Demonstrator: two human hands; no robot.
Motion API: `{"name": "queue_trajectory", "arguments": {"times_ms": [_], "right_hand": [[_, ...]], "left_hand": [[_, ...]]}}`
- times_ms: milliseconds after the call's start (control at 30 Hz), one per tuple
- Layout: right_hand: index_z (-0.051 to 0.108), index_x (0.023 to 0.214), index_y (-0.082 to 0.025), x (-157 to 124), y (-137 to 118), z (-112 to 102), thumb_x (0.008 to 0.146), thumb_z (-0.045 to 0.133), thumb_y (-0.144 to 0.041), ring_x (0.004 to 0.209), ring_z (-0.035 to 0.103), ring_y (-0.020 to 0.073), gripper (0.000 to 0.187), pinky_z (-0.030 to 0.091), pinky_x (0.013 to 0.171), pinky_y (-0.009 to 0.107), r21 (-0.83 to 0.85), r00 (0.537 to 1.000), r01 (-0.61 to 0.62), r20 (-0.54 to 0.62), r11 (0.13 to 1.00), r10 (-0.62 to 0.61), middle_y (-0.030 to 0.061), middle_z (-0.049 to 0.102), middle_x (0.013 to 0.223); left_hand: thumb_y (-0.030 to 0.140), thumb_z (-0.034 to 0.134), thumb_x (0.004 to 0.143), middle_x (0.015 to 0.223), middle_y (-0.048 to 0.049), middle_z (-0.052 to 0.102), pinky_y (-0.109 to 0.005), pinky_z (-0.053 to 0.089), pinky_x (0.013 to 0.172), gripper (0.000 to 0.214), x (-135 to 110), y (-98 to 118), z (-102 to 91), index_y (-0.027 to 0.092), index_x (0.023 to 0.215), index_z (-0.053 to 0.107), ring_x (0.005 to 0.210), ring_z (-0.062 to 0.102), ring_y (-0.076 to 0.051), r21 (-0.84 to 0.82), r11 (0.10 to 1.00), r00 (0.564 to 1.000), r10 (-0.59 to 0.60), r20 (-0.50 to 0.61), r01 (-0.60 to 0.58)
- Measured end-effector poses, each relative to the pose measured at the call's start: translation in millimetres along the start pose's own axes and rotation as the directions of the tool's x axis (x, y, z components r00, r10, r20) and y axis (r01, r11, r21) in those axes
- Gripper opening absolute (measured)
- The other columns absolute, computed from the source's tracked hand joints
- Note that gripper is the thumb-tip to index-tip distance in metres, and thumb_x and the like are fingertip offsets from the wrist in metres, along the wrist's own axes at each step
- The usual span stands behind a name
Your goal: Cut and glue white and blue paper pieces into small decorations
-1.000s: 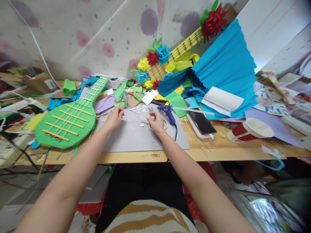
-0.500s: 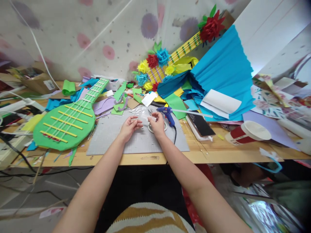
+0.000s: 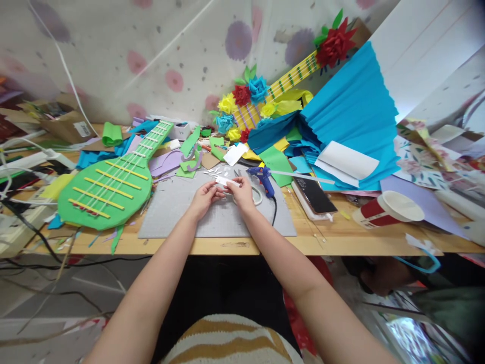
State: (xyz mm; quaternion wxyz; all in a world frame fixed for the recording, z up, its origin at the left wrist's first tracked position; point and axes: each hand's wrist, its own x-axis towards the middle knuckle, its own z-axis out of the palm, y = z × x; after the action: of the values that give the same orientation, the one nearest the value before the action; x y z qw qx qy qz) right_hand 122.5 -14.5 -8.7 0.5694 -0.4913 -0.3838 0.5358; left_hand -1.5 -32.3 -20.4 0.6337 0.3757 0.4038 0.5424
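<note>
Left hand, right hand, white strip between fingertips

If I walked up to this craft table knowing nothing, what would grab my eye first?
Most likely the big blue pleated paper fan standing at the back right, and the green paper guitar lying flat on the left of the table. Between them, over the grey mat, the left hand and right hand pinch a small white strip, with a blue glue gun just to their right.
</note>
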Motion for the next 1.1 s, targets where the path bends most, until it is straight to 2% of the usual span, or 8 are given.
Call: {"name": "queue_trajectory", "arguments": {"times_ms": [333, 533, 600, 700, 800, 933, 1100], "right_hand": [[0.041, 0.082, -0.021, -3.6, 3.4, -1.9, 0.063, 0.058, -0.026, 0.068, 0.063, 0.0139, 0.026, 0.054, 0.065, 0.029, -0.069, 0.999, 0.04, -0.001, 0.997, -0.04, -0.002, 0.054, 0.076], [0.04, 0.084, -0.021, -6.6, 4.7, -3.0, 0.061, 0.058, -0.03, 0.067, 0.061, 0.0125, 0.03, 0.052, 0.06, 0.027, -0.111, 0.996, 0.087, 0.017, 0.99, -0.086, -0.0017, 0.051, 0.08], [0.041, 0.085, -0.021, -6.4, 5.4, -4.2, 0.06, 0.059, -0.032, 0.072, 0.059, 0.0129, 0.033, 0.051, 0.06, 0.026, -0.155, 0.993, 0.114, 0.015, 0.981, -0.113, -0.0008, 0.051, 0.083], [0.042, 0.089, -0.02, -3.5, 3.5, -7.9, 0.06, 0.06, -0.033, 0.081, 0.057, 0.014, 0.037, 0.05, 0.068, 0.029, -0.278, 0.981, 0.194, 0.024, 0.941, -0.195, 0.0016, 0.055, 0.089], [0.042, 0.094, -0.021, 2.4, -4.0, -11.4, 0.061, 0.061, -0.031, 0.083, 0.058, 0.0144, 0.039, 0.047, 0.077, 0.032, -0.33, 0.962, 0.272, 0.127, 0.904, -0.243, 0.0021, 0.058, 0.09], [0.044, 0.093, -0.021, 10.6, -18.2, -12.4, 0.062, 0.062, -0.028, 0.075, 0.059, 0.0139, 0.037, 0.046, 0.074, 0.032, -0.341, 0.932, 0.298, 0.304, 0.892, -0.195, -0.0009, 0.06, 0.079], [0.046, 0.09, -0.02, 15.5, -27.7, -10.7, 0.061, 0.062, -0.024, 0.066, 0.056, 0.0116, 0.033, 0.044, 0.069, 0.029, -0.4, 0.91, 0.298, 0.394, 0.867, -0.13, -0.004, 0.059, 0.071]], "left_hand": [[0.023, 0.057, 0.076, 0.071, 0.0016, 0.061, -0.023, 0.051, 0.067, 0.025, -0.4, -2.4, 0.5, 0.014, 0.099, 0.052, 0.059, 0.061, -0.006, 0.069, 0.997, 0.998, 0.03, -0.056, -0.027], [0.022, 0.056, 0.077, 0.073, 0.0009, 0.06, -0.024, 0.05, 0.068, 0.026, -3.4, -0.6, 2.4, 0.015, 0.102, 0.053, 0.06, 0.06, -0.007, 0.094, 0.995, 0.996, 0.049, -0.08, -0.041], [0.022, 0.055, 0.077, 0.072, 0.001, 0.06, -0.024, 0.05, 0.066, 0.025, -4.7, 0.0, 3.2, 0.015, 0.101, 0.053, 0.059, 0.06, -0.006, 0.103, 0.993, 0.993, 0.065, -0.097, -0.055], [0.023, 0.055, 0.077, 0.072, 0.0011, 0.059, -0.023, 0.049, 0.065, 0.024, -6.1, 0.7, 4.0, 0.015, 0.099, 0.054, 0.059, 0.06, -0.007, 0.124, 0.991, 0.993, 0.069, -0.097, -0.056], [0.024, 0.056, 0.076, 0.072, 0.0007, 0.06, -0.024, 0.049, 0.066, 0.025, -6.5, 1.1, 4.2, 0.014, 0.099, 0.055, 0.059, 0.061, -0.007, 0.154, 0.987, 0.997, 0.047, -0.063, -0.037], [0.024, 0.056, 0.076, 0.071, 0.0006, 0.061, -0.024, 0.05, 0.064, 0.025, -7.1, 1.7, 4.8, 0.014, 0.098, 0.055, 0.057, 0.06, -0.007, 0.175, 0.984, 0.999, 0.031, -0.042, -0.024], [0.024, 0.056, 0.076, 0.072, 0.0006, 0.062, -0.023, 0.049, 0.063, 0.023, -8.3, 1.8, 5.9, 0.013, 0.096, 0.054, 0.056, 0.06, -0.007, 0.21, 0.977, 0.999, 0.031, -0.017, -0.027]]}}
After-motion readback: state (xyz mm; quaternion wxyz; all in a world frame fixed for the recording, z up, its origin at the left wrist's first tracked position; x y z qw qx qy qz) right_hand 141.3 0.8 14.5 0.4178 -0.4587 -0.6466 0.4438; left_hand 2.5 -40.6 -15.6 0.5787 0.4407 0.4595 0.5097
